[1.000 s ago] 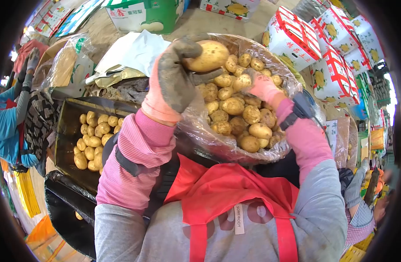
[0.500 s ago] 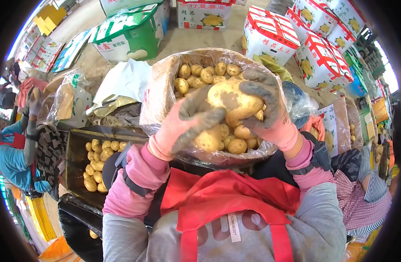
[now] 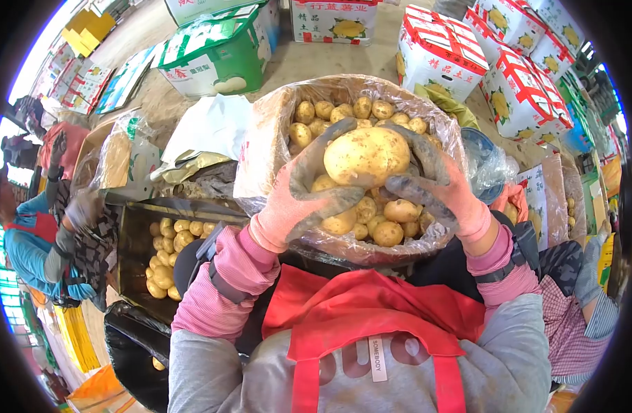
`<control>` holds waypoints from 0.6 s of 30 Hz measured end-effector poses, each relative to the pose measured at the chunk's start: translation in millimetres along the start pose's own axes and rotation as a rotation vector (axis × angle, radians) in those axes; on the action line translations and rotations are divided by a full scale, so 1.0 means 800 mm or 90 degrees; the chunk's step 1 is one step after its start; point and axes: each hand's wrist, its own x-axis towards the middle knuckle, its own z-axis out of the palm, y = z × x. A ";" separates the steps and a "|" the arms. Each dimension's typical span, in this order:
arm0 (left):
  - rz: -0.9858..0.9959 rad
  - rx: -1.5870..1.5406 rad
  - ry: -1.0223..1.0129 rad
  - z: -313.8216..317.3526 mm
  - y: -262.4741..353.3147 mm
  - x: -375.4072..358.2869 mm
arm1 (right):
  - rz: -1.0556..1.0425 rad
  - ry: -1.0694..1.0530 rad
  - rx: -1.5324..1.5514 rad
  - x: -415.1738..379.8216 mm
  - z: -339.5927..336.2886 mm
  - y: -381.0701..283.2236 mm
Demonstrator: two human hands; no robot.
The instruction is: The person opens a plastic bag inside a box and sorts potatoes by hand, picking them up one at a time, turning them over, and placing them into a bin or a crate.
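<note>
A large yellow potato is held between both gloved hands above a plastic-lined carton. My left hand, in a pink glove with a dirty grey palm, has its fingers and thumb around the potato's left side. On the right side, my right hand grips the same potato in a matching glove. Many smaller potatoes lie in the carton beneath and around the hands. Parts of them are hidden by the held potato and the gloves.
A dark crate of potatoes stands left of the carton. Co-workers sit at the left and right. Printed boxes stand ahead. A blue tub with plastic sits right of the carton.
The large potato has been turned and now sits more squarely between both hands. The view has shifted, so the surroundings appear farther right. The left co-worker's arms have moved.
</note>
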 end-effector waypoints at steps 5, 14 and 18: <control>-0.062 -0.057 -0.041 0.000 0.016 -0.002 | 0.097 -0.031 0.087 -0.002 -0.033 0.019; 0.069 0.118 0.026 -0.012 -0.048 -0.014 | 0.041 0.013 0.047 0.003 0.008 0.008; 0.008 0.067 0.035 -0.001 -0.021 -0.009 | -0.014 0.023 -0.005 0.002 0.012 0.002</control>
